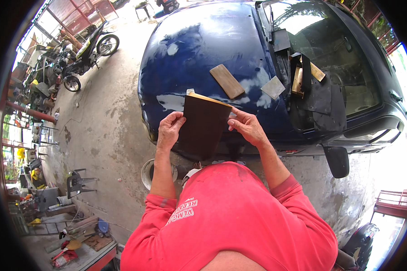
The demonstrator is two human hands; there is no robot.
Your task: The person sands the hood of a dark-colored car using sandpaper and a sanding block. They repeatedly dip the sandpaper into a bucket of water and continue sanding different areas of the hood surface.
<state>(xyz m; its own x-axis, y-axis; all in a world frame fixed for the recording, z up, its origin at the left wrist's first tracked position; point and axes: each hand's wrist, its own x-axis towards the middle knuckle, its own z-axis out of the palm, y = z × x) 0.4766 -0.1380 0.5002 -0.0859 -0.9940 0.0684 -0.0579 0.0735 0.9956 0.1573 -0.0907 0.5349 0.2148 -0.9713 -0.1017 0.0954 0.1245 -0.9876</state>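
My left hand pinches the left edge of a dark sheet, apparently sandpaper, with a tan strip showing along its top. My right hand grips the sheet's upper right edge between thumb and fingers. Just beyond the sheet, on the dented dark blue hood of a car, lie a brown rectangular block and a pale grey square piece. Near the windshield, several dark sheets and tan wooden pieces rest in a pile.
A side mirror juts out at right. A bucket stands by my feet. At left are a motorbike, an overturned stool and piled clutter. A red bench is at lower right.
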